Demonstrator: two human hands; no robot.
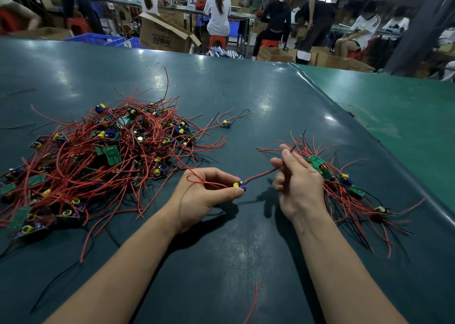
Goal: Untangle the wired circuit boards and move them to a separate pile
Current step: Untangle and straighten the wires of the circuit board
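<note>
Board (239,185) pinched in left hand (205,193) fingers, its wires (261,174) pinched by right hand (298,183), held between big tangle (98,156) and small pile (344,188). Best: draw wires straight gently, then lay on small pile.

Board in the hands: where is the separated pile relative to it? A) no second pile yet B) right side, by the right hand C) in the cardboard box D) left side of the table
B: the smaller pile of boards with red wires lies just past the right hand, while the big tangled heap sits left of the left hand, which pinches the board.
</note>
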